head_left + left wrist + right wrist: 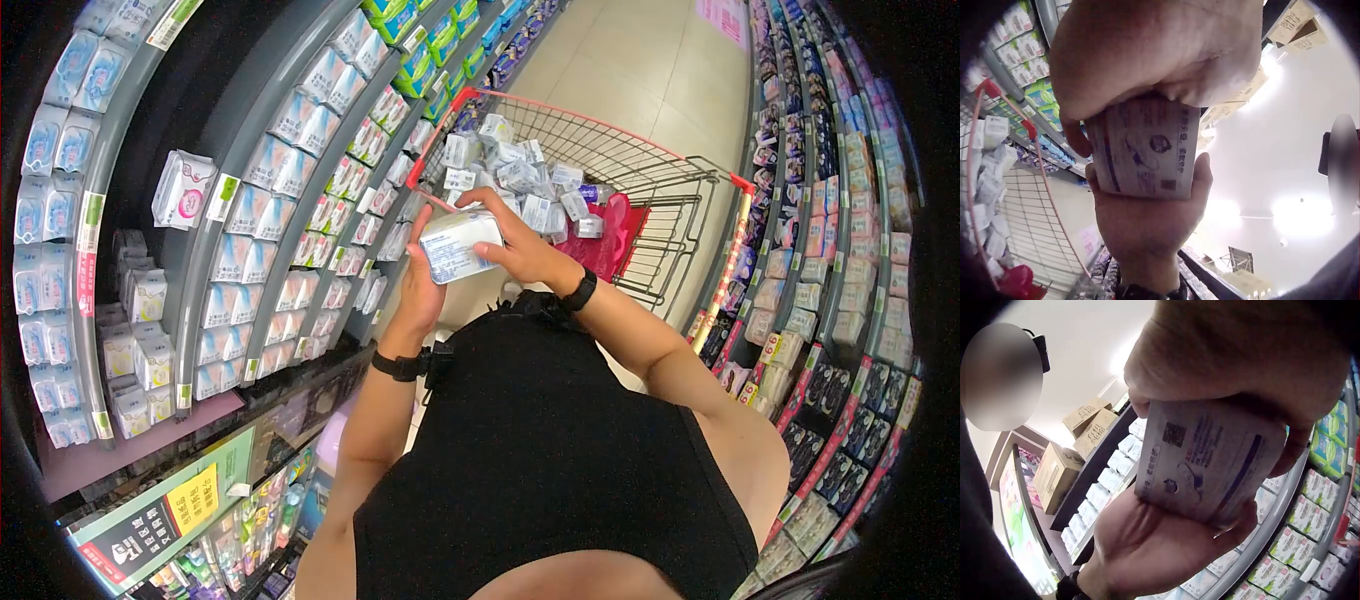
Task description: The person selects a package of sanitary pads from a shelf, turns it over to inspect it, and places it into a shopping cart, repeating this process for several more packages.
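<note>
A white and blue soft package (455, 245) with printed text and a square code is held at chest height between both hands. My left hand (420, 285) grips it from the left and below, thumb against its side. My right hand (522, 250) wraps over its top and right end. In the left wrist view the left hand (1160, 44) covers the package (1147, 150) from above while the right hand (1147, 225) cups it underneath. The right wrist view shows the right hand (1241, 350) over the package (1210, 462) and the left palm (1147, 550) below it.
A red-rimmed wire shopping cart (600, 120) stands just ahead with several similar white packages (520, 180) in it. Curved shelves of packages (270, 200) run along the left, and more stocked shelves (830, 250) line the right. The tiled aisle floor (640, 70) continues beyond the cart.
</note>
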The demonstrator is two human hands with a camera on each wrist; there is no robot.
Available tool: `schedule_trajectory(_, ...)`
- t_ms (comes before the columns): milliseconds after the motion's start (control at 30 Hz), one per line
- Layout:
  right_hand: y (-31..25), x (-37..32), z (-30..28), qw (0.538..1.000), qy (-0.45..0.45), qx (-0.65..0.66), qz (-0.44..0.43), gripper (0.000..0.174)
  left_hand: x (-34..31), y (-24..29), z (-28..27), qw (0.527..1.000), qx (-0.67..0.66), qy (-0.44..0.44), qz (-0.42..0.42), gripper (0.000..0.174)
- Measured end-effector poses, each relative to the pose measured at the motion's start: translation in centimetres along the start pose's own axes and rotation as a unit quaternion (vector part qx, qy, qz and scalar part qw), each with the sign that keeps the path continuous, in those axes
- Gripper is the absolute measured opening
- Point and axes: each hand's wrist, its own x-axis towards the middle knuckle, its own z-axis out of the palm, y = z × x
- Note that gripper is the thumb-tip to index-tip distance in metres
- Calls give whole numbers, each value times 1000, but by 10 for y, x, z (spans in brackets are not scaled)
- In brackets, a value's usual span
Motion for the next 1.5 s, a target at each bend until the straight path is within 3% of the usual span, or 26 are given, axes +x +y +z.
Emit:
schedule_trajectory(133,-3,3,0,999,-48,-22,3,97,-2,6,-3,1000,4,0,-5,84)
schedule_trajectory(233,-5,10,-5,993,-80,-64,-56,108,-2,8,-5,1000,0,5,-7,83)
schedule_trajectory(400,-6,11,-1,988,-78,-113,-67,107,-4,5,-9,1000,-24,11,-12,78)
schedule_trajectory(500,-9,10,6,991,-75,-109,-16,101,-5,4,-13,999,22,25,2,59)
schedule_trajectory(633,0,10,7,990,-76,-119,6,95,-7,4,-19,993,108,41,-36,50)
schedule_trajectory(833,17,-6,-5,984,-100,-151,4,108,-4,4,-13,978,207,36,6,50)
schedule_trajectory(933,33,-19,-17,971,-143,181,61,114,-2,12,-2,976,216,30,19,62)
schedule_trajectory(1033,37,-28,-31,936,-101,296,160,110,2,5,-2,961,271,-35,52,81)
schedule_trajectory(1067,37,-32,-33,913,-79,361,175,93,3,4,1,952,297,-38,61,85)
schedule_trajectory(1200,45,-38,-44,898,-119,354,232,78,11,-3,15,929,354,-60,89,96)
schedule_trajectory(1267,45,-45,-46,884,-98,369,269,80,14,-3,21,919,377,-73,89,102)
schedule_trajectory(1333,48,-50,-48,878,-74,383,278,81,15,-5,28,940,330,-66,64,105)
schedule_trajectory(1400,53,-53,-48,879,-48,398,258,80,17,-7,30,947,306,-60,74,108)
schedule_trajectory(1500,47,-49,-50,942,-9,295,160,83,22,-22,20,943,303,-49,127,109)
